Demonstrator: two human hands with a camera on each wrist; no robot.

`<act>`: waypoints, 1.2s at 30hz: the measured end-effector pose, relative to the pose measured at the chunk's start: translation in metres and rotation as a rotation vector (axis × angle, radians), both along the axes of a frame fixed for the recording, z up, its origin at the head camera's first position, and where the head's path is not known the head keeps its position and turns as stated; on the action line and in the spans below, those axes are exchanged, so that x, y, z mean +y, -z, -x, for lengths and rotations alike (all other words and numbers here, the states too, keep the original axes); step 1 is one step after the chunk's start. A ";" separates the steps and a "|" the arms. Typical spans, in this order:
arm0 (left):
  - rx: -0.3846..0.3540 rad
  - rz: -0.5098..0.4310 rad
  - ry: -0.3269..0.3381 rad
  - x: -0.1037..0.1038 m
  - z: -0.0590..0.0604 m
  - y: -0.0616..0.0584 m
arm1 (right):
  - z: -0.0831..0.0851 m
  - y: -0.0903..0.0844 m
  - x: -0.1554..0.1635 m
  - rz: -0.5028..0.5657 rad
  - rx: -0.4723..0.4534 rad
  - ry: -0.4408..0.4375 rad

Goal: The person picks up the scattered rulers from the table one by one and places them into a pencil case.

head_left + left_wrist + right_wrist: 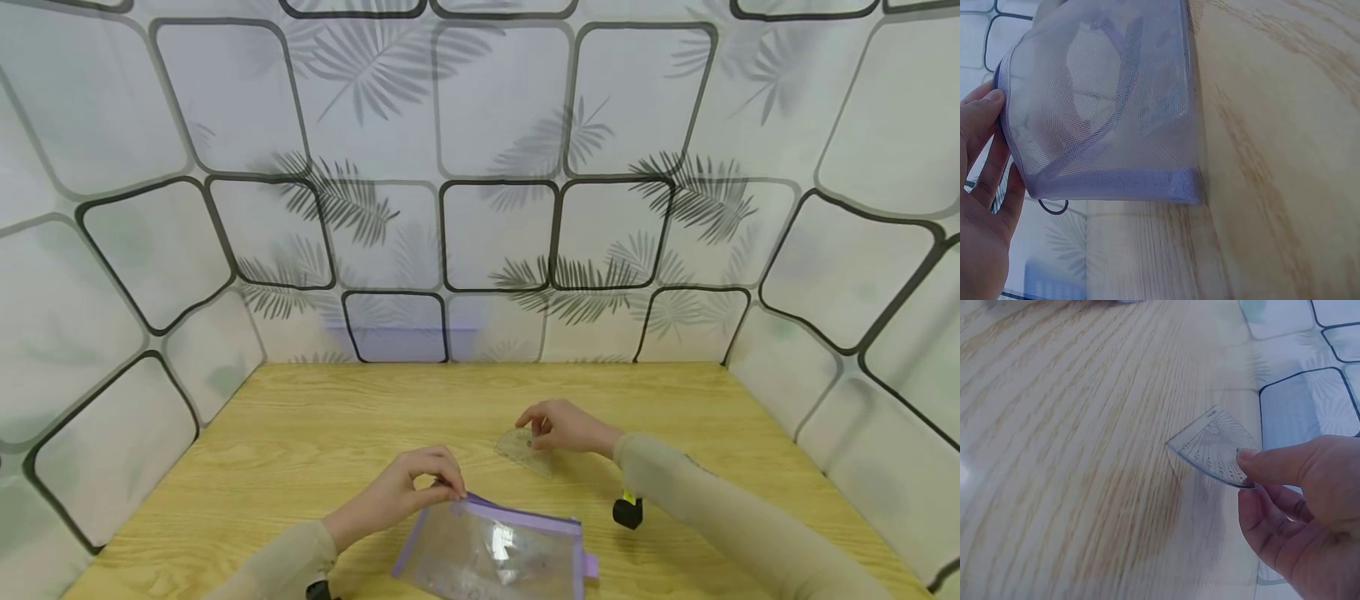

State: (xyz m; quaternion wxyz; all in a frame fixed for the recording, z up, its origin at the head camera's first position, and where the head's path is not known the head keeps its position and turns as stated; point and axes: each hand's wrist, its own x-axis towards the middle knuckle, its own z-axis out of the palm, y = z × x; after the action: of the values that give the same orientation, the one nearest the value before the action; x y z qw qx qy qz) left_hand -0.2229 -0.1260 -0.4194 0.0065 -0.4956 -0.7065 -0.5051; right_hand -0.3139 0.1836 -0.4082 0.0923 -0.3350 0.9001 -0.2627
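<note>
A see-through zip pouch [457,550] with purple edging lies at the near side of the table. My left hand [412,487] pinches its top edge near the left corner between thumb and fingers. In the left wrist view the mesh side of the pouch [1085,150] stands up from the wood, and some items show dimly inside. Beyond the pouch, my right hand [570,427] holds a clear protractor [517,450] by its edge. The right wrist view shows the protractor [1210,447] tilted, with dark scale markings; thumb and fingers pinch one end of it.
The wood-grain table [360,408] reaches back to a patterned curtain [495,233] with grey frames and leaf prints, which also closes in both sides. A small black wrist camera [627,512] hangs under the right sleeve. A purple tab [591,566] sticks out from the pouch's right side.
</note>
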 end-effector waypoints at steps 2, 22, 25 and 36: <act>-0.002 -0.001 0.003 0.000 0.000 0.000 | -0.002 -0.002 0.001 0.007 -0.007 -0.020; 0.007 0.003 0.000 0.001 -0.001 -0.002 | -0.021 -0.018 0.003 0.068 -0.079 -0.043; -0.008 0.009 -0.011 0.001 -0.001 -0.002 | -0.022 -0.019 0.005 0.083 -0.088 -0.041; 0.000 0.009 -0.014 0.002 -0.001 -0.002 | -0.029 -0.024 0.006 0.110 -0.097 -0.047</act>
State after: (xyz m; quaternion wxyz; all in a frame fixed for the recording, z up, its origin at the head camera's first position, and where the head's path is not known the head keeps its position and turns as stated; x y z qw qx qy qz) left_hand -0.2223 -0.1238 -0.4174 0.0077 -0.4905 -0.7123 -0.5020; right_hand -0.2850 0.1896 -0.3840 0.1233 -0.3474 0.8708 -0.3253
